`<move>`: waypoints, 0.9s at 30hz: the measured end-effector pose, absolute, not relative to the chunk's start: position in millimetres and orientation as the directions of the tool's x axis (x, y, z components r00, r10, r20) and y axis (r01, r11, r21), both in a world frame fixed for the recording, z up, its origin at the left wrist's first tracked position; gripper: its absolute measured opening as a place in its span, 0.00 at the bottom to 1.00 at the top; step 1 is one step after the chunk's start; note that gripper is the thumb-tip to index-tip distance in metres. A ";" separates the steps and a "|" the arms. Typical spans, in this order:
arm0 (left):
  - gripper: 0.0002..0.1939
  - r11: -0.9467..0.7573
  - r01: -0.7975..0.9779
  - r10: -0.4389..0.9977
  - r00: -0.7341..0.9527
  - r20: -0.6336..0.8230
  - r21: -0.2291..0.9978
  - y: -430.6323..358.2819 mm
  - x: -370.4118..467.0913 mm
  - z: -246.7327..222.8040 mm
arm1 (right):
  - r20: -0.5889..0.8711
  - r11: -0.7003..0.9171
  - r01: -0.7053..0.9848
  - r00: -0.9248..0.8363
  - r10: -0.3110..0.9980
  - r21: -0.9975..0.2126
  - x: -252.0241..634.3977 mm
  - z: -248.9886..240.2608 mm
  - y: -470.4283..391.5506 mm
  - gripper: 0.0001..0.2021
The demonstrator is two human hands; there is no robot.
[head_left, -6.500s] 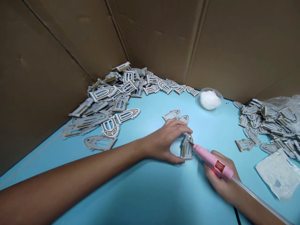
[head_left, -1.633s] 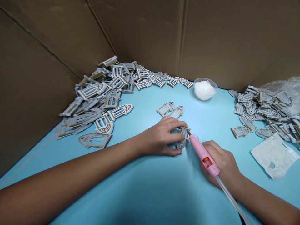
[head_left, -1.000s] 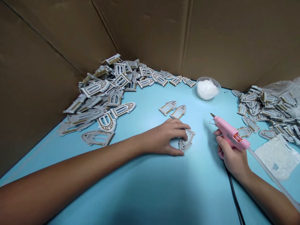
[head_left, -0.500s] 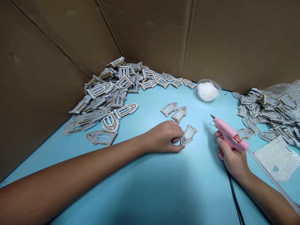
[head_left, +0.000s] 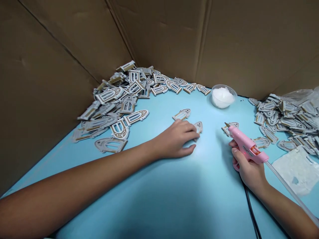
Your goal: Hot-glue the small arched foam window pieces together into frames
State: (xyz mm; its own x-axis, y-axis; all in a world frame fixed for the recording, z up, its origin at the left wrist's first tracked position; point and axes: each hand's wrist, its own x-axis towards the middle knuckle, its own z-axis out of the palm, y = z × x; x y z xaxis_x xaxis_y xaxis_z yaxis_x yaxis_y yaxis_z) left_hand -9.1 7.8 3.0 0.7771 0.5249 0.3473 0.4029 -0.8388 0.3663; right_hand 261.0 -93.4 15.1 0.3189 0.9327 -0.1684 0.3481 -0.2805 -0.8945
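My left hand lies over a small arched window-shaped piece, white and grey, its fingertips touching it and the thumb apart. Part of that piece is hidden under the fingers. Just behind the hand rests another arched piece. My right hand is wrapped round the grip of a pink hot glue gun, its nozzle pointing up and left. A clear glue stick sticks out of the gun's back. Beneath the nozzle lies one more arched piece, partly covered by the gun.
A large heap of arched pieces fills the back left; a second heap lies right, beside clear plastic. A clear tub of white material stands at the back. A whitish sheet and black cable lie right. Cardboard walls enclose the table.
The piece formerly by my left fingertips is gone from there, and one now lies under the nozzle. My left hand has opened over another piece, which sits slightly nearer and further right.
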 end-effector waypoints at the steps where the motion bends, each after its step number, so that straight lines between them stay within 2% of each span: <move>1: 0.14 -0.869 0.317 0.456 0.811 0.366 0.380 6.4 -8.4 2.7 | -0.173 -0.273 0.327 0.304 0.937 -0.905 262.0 14.3 -93.3 0.14; 3: 0.18 -0.883 0.231 0.398 0.830 0.392 0.408 3.8 -7.6 2.5 | -0.145 -0.210 0.259 0.249 0.958 -0.943 262.6 13.3 -90.5 0.14; 6: 0.28 -0.842 0.283 0.465 0.814 0.349 0.460 3.2 -8.3 3.5 | -0.026 -0.038 0.072 0.161 0.987 -0.997 260.0 12.8 -79.7 0.12; 9: 0.28 -0.821 0.277 0.444 0.859 0.254 0.500 5.4 -9.8 6.0 | -0.005 0.006 -0.057 0.187 0.982 -0.998 258.6 10.5 -68.6 0.11; 14: 0.24 -0.861 0.203 0.337 0.915 0.223 0.467 4.9 -7.5 9.3 | 0.026 -0.015 0.128 0.313 0.949 -0.992 268.7 0.9 -70.8 0.13; 18: 0.16 -0.866 0.312 0.425 0.871 0.246 0.390 3.0 -4.5 7.9 | 0.071 0.005 0.242 0.264 0.962 -0.970 270.2 2.8 -78.4 0.12; 21: 0.21 -0.836 0.398 0.508 0.823 0.255 0.379 4.6 -5.7 5.9 | 0.071 0.009 0.287 0.205 0.976 -0.958 264.9 11.5 -81.5 0.09; 25: 0.35 -0.757 0.429 0.588 0.777 0.226 0.493 10.0 -11.2 5.7 | -0.046 -0.109 0.357 0.181 0.982 -0.928 258.9 19.7 -87.1 0.11; 27: 0.37 -0.735 0.405 0.580 0.791 0.195 0.545 12.4 -13.8 6.9 | -0.084 -0.170 0.444 0.207 0.975 -0.880 256.4 21.5 -90.0 0.13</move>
